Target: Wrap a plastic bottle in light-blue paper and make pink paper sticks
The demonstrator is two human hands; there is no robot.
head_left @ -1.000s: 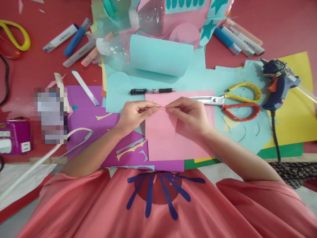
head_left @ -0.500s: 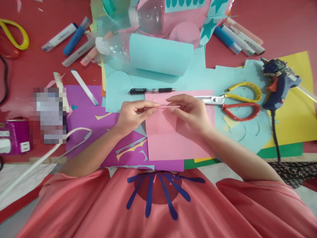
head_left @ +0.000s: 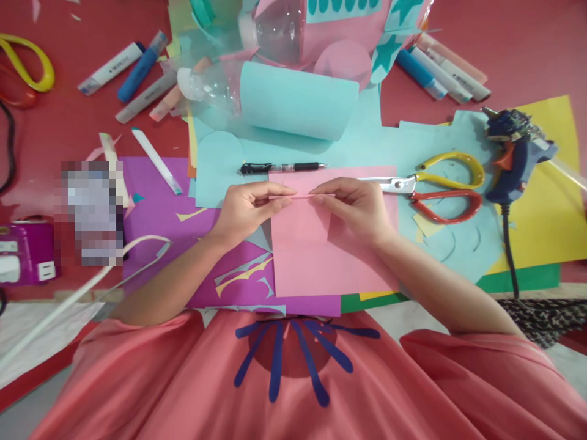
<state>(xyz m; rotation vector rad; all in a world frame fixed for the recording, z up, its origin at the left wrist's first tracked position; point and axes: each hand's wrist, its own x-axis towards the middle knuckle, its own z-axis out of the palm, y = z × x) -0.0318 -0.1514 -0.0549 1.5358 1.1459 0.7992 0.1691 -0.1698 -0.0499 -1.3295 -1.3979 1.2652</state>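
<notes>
A thin pink paper piece (head_left: 301, 197), seen almost edge-on, is pinched at both ends between my hands. My left hand (head_left: 250, 211) grips its left end between thumb and fingers. At the right end, my right hand (head_left: 353, 205) closes on it the same way. Below them lies a larger pink paper sheet (head_left: 302, 263). Just beyond my fingers rests a black pen (head_left: 284, 167). Scissors (head_left: 426, 186) with one yellow and one red handle lie to the right, their blade tips hidden behind my right hand.
A bottle wrapped in light blue paper (head_left: 298, 101) lies ahead, near another pink-wrapped bottle (head_left: 339, 30). At right is a blue glue gun (head_left: 518, 153) with its cord. Markers (head_left: 137, 67) lie on both sides. Purple paper (head_left: 156, 226) with cut scraps is at left, beside a white cable (head_left: 92, 284).
My right fingers have shifted slightly left and down to pinch the pink paper piece closer to its middle. My left hand is almost still.
</notes>
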